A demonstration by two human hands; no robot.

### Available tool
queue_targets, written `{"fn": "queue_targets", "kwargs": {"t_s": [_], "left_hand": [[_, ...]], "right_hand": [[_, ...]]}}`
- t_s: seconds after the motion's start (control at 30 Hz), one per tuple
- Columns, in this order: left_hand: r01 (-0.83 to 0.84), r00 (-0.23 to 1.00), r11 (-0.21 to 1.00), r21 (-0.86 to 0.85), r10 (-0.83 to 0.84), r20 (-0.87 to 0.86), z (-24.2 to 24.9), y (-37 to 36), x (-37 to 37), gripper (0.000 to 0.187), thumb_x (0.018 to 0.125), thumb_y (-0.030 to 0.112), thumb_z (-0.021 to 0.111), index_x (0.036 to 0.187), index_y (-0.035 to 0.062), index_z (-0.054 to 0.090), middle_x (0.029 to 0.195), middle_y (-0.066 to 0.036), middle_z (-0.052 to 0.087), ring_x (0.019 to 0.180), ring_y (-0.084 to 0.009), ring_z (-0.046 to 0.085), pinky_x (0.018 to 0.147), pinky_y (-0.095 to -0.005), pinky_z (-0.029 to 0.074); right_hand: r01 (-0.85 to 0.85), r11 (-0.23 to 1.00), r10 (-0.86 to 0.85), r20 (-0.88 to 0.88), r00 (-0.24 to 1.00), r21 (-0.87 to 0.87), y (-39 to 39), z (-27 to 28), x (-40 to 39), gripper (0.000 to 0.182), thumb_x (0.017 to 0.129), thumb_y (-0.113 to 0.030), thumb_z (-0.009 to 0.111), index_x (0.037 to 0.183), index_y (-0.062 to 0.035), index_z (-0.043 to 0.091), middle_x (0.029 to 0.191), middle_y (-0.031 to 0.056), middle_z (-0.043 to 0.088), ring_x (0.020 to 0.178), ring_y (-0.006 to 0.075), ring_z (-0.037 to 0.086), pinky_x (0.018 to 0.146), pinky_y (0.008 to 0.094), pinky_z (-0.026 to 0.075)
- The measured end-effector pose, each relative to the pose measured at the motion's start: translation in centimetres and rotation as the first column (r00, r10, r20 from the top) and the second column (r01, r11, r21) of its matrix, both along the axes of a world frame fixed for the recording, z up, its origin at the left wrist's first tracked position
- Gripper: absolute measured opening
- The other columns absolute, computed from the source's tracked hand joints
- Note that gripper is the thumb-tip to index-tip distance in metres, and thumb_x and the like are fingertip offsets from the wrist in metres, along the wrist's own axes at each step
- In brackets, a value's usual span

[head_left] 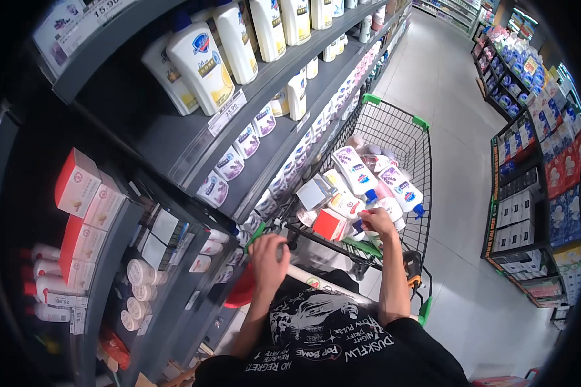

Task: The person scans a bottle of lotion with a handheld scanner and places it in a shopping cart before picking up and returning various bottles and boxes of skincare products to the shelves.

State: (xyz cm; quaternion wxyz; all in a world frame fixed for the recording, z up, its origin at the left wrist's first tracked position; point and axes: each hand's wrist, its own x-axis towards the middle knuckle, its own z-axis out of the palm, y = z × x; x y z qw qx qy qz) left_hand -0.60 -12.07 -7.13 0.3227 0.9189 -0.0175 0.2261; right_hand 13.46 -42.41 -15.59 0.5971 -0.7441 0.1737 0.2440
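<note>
My right hand (379, 222) is over the near end of the shopping cart (428, 155), its fingers closed at the red cap of a white bottle (346, 204). Around it in the cart lie a red and white box (330, 224), a pale box (314, 192) and white bottles with blue caps (354, 169). My left hand (269, 259) is above the left end of the cart's handle (323, 284), beside the shelving, with loosely curled fingers and nothing visible in them.
Shelves (142, 122) on the left hold large white bottles (203, 68), purple-labelled packs, jars (142, 272) and red and white boxes (84, 184). Grey tiled floor (458, 193) runs beside the cart. Display racks (516, 213) with packaged goods line the right. A red basket-like object (241, 289) is below my left hand.
</note>
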Motion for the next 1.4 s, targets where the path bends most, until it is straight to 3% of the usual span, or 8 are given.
{"fn": "queue_targets", "kwargs": {"t_s": [0.4, 0.47, 0.53, 0.6, 0.67, 0.73, 1.0, 1.4], "left_hand": [[0.030, 0.991, 0.999, -0.044, -0.035, -0.127, 0.4, -0.1, -0.3, 0.010, 0.084, 0.015, 0.066, 0.093, 0.0099, 0.066, 0.091, -0.004, 0.068, 0.086, -0.0196, 0.062, 0.088, -0.0362, 0.038], [-0.011, 0.972, 0.690, -0.724, -0.163, -0.171, 0.5, 0.2, -0.1, 0.019, 0.093, 0.020, 0.060, 0.104, 0.0053, 0.063, 0.096, -0.010, 0.069, 0.097, -0.0217, 0.064, 0.089, -0.0344, 0.046], [0.024, 0.952, 0.606, -0.795, -0.256, -0.167, 1.2, 0.8, -0.1, 0.038, 0.099, 0.034, 0.050, 0.122, 0.0034, 0.053, 0.109, -0.017, 0.065, 0.106, -0.0284, 0.062, 0.085, -0.0383, 0.054], [-0.042, 0.872, -0.142, -0.989, -0.488, 0.033, 3.3, 0.4, -0.5, 0.047, 0.101, 0.041, 0.043, 0.129, 0.0029, 0.045, 0.117, -0.016, 0.061, 0.110, -0.0297, 0.060, 0.087, -0.0503, 0.055], [-0.061, 0.847, -0.325, -0.944, -0.518, 0.123, 3.3, -0.1, -1.0, 0.054, 0.101, 0.047, 0.037, 0.133, 0.0038, 0.039, 0.131, -0.015, 0.050, 0.120, -0.0330, 0.053, 0.087, -0.0579, 0.054], [-0.213, 0.822, -0.038, -0.976, -0.548, -0.158, 2.5, -0.8, -1.0, 0.060, 0.099, 0.050, 0.040, 0.140, 0.0058, 0.035, 0.134, -0.016, 0.050, 0.118, -0.0340, 0.055, 0.085, -0.0593, 0.054], [-0.154, 0.770, 0.181, -0.971, -0.594, -0.233, 2.3, -0.4, -3.4, 0.054, 0.079, 0.001, 0.071, 0.126, 0.0003, 0.046, 0.109, -0.013, 0.062, 0.094, -0.0267, 0.067, 0.083, -0.0400, 0.056], [-0.126, 0.976, 0.156, -0.980, -0.159, -0.151, -2.4, 4.2, -10.1, 0.046, 0.076, -0.012, 0.068, 0.117, 0.0013, 0.051, 0.114, -0.015, 0.063, 0.105, -0.0266, 0.063, 0.094, -0.0417, 0.052]], "right_hand": [[-0.039, 0.896, -0.132, 0.350, 0.927, 0.443, 0.8, 11.0, -0.5, 0.018, 0.088, -0.016, 0.067, 0.092, 0.0015, 0.065, 0.069, 0.0024, 0.058, 0.056, 0.0092, 0.052, 0.054, 0.0228, 0.043], [-0.187, 0.690, -0.076, 0.327, 0.942, 0.699, 2.6, 11.3, -0.7, 0.019, 0.090, -0.019, 0.065, 0.091, 0.0004, 0.064, 0.068, 0.0023, 0.057, 0.055, 0.0097, 0.051, 0.052, 0.0228, 0.041], [-0.179, 0.565, -0.071, 0.264, 0.962, 0.805, 5.3, 11.2, -1.2, 0.022, 0.092, -0.023, 0.063, 0.085, -0.0027, 0.061, 0.064, 0.0006, 0.055, 0.050, 0.0089, 0.048, 0.047, 0.0215, 0.037], [-0.089, 0.532, -0.125, 0.182, 0.975, 0.842, 8.6, 11.1, -1.9, 0.021, 0.092, -0.023, 0.063, 0.086, -0.0028, 0.061, 0.062, -0.0003, 0.053, 0.047, 0.0075, 0.046, 0.045, 0.0205, 0.035], [-0.247, 0.476, 0.042, 0.258, 0.965, 0.844, 9.7, 10.6, -2.3, 0.021, 0.093, -0.022, 0.063, 0.087, -0.0024, 0.062, 0.064, -0.0001, 0.057, 0.048, 0.0057, 0.047, 0.045, 0.0190, 0.034], [-0.298, 0.448, 0.114, 0.277, 0.954, 0.843, 11.6, 10.7, -3.2, 0.021, 0.093, -0.023, 0.063, 0.088, -0.0024, 0.062, 0.070, 0.0003, 0.061, 0.052, 0.0041, 0.049, 0.046, 0.0179, 0.033], [-0.260, 0.640, 0.133, 0.229, 0.964, 0.723, 16.3, 9.8, -6.9, 0.019, 0.094, -0.022, 0.064, 0.082, -0.0071, 0.061, 0.075, -0.0035, 0.061, 0.064, 0.0016, 0.052, 0.056, 0.0201, 0.040], [-0.315, 0.663, 0.254, 0.192, 0.948, 0.679, 16.3, 11.2, -8.4, 0.003, 0.089, -0.004, 0.059, 0.086, -0.0057, 0.061, 0.061, -0.0053, 0.049, 0.050, 0.0025, 0.039, 0.045, 0.0189, 0.029]]}}
